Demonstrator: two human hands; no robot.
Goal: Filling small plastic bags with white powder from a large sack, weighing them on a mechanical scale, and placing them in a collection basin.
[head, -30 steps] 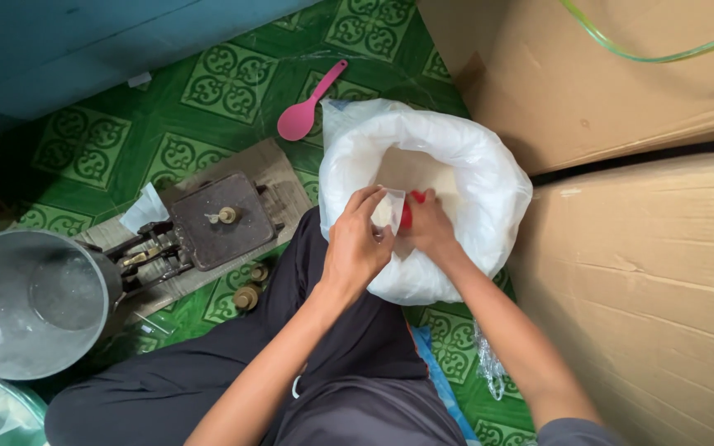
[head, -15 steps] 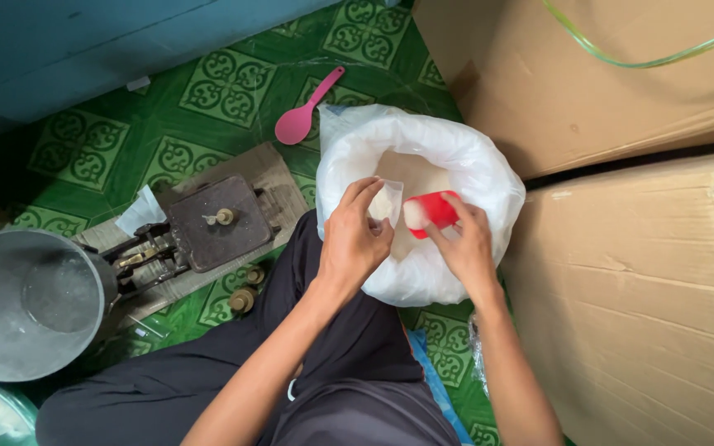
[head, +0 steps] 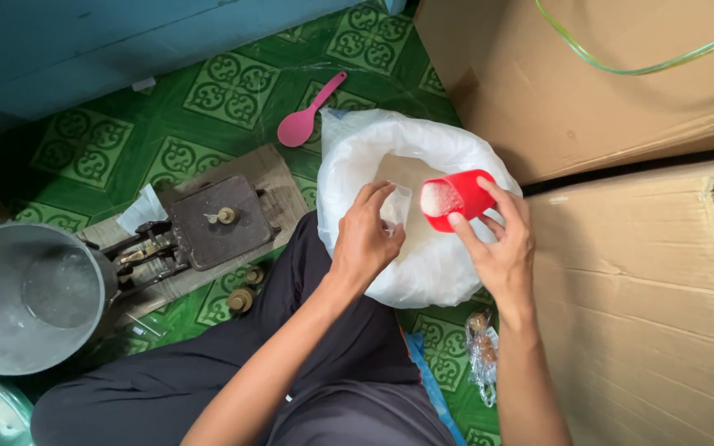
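My right hand (head: 497,244) grips a red cup (head: 454,199) filled with white grains, tilted toward the left. My left hand (head: 365,239) holds a small clear plastic bag (head: 396,208) open just beside the cup's mouth. Both hands hover over a large white sack (head: 423,157) with its top rolled down, holding a pale granular powder. The sack stands on the green patterned floor in front of my dark trousers.
A pink plastic spoon (head: 310,114) lies on the floor behind the sack. A dark metal balance scale (head: 208,225) sits on a board to the left, with brass weights (head: 243,293) near it. A grey metal bowl (head: 22,297) is far left. Cardboard boxes (head: 646,248) fill the right.
My right hand has lifted the red cup out of the sack, full of white grains, and brought it up beside the small bag held by my left hand.
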